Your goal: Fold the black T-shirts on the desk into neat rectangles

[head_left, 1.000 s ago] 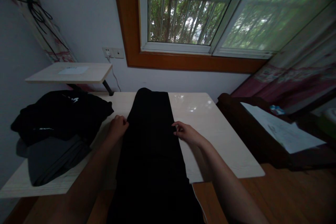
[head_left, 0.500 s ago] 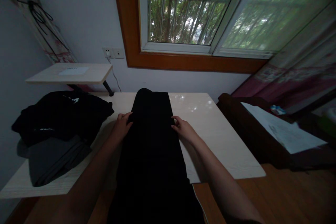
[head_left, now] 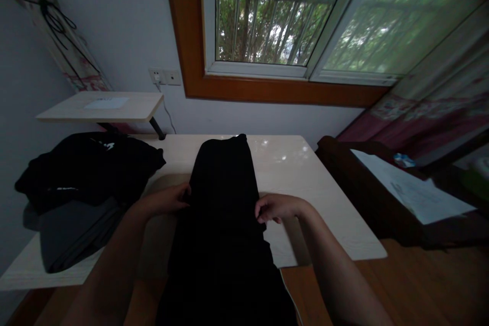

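Black garment [head_left: 223, 198] lengthwise down the pale table [head_left: 313, 193], near end hanging over the front edge, bare tabletop to its right, dark clothes pile [head_left: 84, 173] left, left hand [head_left: 168, 199] and right hand [head_left: 275, 208] pinching its 2 side edges, fingers closed on cloth.

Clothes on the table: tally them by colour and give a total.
Black: 2, the long black garment gripped at its edges by the left hand and right hand, and the black heap.
Grey: 1, the grey garment under the heap.
Total: 3.

Two bare forearms, no sleeves, bare hands
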`<state>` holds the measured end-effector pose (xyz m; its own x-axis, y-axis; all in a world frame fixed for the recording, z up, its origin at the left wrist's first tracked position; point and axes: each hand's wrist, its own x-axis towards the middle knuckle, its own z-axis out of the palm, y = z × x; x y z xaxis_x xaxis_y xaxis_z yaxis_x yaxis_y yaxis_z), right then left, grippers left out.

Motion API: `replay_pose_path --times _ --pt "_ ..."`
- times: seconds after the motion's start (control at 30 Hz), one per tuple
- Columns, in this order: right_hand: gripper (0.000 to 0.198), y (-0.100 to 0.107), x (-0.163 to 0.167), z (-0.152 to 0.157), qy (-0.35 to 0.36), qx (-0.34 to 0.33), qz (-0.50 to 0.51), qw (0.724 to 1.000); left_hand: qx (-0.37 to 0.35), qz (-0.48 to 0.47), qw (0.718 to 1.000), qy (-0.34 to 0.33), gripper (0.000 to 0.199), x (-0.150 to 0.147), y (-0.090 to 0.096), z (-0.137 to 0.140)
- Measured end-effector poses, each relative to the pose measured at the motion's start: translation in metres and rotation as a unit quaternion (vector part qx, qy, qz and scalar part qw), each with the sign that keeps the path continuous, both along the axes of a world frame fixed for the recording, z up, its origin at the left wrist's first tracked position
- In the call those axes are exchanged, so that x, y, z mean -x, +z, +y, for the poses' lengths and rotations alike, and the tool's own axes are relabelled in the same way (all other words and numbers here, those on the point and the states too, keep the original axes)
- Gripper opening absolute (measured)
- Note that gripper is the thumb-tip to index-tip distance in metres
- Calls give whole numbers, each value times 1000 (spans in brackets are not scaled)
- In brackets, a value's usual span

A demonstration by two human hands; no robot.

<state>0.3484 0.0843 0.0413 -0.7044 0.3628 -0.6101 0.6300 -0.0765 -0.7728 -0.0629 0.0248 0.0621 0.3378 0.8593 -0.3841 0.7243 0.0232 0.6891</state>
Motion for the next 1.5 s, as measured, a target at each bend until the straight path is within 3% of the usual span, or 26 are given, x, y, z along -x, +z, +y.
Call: replay_pose_path --times 0.1,0.2,0.3,0.4,0.5,0.67,0.77,0.83,0.93,1.0,1.07,1.23,1.5 --pt "37 -2 1 4 -90 -62 39 993 -73 19 996 55 29 -3 -3 7" --pt "38 -10 6 13 -198 -214 31 956 -132 37 980 144 33 -11 -9 19" --pt "41 -18 15 19 -260 -329 23 908 -141 22 971 190 42 -22 -19 27" --pt "41 -22 23 21 -278 -379 39 882 -125 13 974 190 48 -26 -29 29" --pt "32 -19 24 19 -248 -364 33 897 -103 24 984 144 46 -19 -31 26" --pt "21 -8 13 18 -130 -200 47 970 -14 39 999 -22 39 -3 -10 17" --pt "17 -3 12 23 -96 -178 59 978 2 61 997 -38 34 -3 3 18" --pt "11 -1 17 29 -117 -248 52 960 -48 109 993 -2 31 -7 5 23" --pt "21 -3 34 41 -170 -436 57 882 -203 176 961 60 36 -19 -2 38" --pt "31 -8 49 49 -169 -533 66 826 -288 177 940 50 45 -29 -13 50" --pt "40 -16 65 59 -136 -585 56 797 -322 172 931 9 50 -40 -26 62" --pt "57 -36 90 83 -50 -617 -48 784 -324 215 921 -38 57 -60 -52 83" --pt "64 -43 88 111 -71 -584 -141 796 -320 244 915 -9 63 -55 -59 89"
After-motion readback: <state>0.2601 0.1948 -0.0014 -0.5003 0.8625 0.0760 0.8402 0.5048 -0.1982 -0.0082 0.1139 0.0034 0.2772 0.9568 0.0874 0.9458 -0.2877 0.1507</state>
